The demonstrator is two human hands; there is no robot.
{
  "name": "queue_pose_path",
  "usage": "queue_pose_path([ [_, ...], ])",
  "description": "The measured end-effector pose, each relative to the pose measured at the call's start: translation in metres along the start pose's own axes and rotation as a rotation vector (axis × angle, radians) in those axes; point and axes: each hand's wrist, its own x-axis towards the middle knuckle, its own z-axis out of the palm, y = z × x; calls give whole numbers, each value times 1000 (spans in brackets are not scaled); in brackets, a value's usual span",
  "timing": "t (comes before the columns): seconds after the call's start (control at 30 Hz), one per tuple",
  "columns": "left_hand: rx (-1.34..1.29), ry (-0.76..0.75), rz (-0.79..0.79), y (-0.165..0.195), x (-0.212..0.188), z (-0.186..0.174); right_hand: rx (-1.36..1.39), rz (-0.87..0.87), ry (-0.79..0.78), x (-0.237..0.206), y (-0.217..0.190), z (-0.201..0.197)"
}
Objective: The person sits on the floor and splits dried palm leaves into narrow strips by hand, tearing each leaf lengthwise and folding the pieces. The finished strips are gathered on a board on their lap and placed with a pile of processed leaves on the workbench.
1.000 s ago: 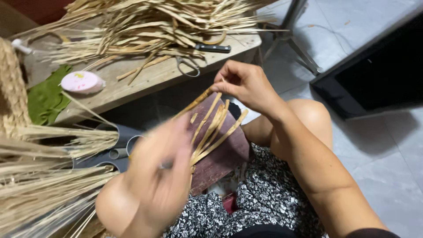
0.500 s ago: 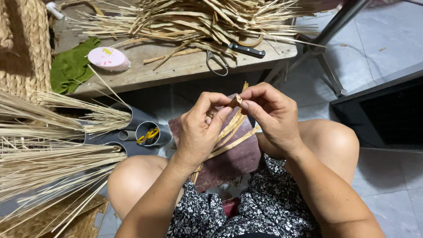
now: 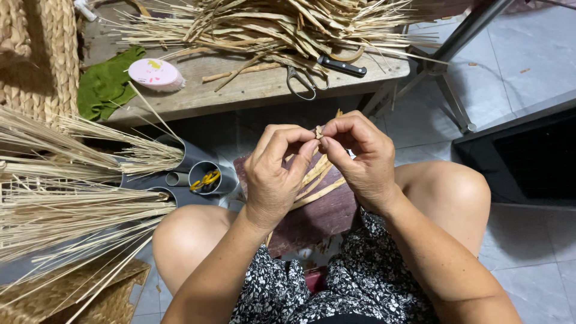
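Straw strips (image 3: 315,177) at frame centre look light, dry and brittle, best pinched near their tips. Left hand (image 3: 277,174) and right hand (image 3: 360,159) meet there, fingertips clamped on the ends. Beyond, scissors (image 3: 302,81) lie on the wooden bench (image 3: 240,93), upper centre.

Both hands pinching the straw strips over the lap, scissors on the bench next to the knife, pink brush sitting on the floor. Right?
One thing is off: the pink brush is not on the floor. It lies on the wooden bench, beside the green cloth. The rest holds in the head view: left hand and right hand pinch the straw strips over the lap, and the scissors lie next to the knife.
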Motion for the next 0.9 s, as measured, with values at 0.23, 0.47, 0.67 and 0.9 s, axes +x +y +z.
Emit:
queue_pose_path([
  [0.23, -48, -57, -46, -2, -1, 0, -144, -88, 0, 0, 4, -1],
  [0.47, -22, -39, 38, -4, -4, 7, -2, 16, 56, -6, 18, 6],
  [0.67, -256, -43, -73, -1, -10, 8, 407, 119, 43, -4, 18, 0],
  [0.9, -360, 2, -219, -5, -9, 8, 424, 106, -44, 0, 7, 3],
])
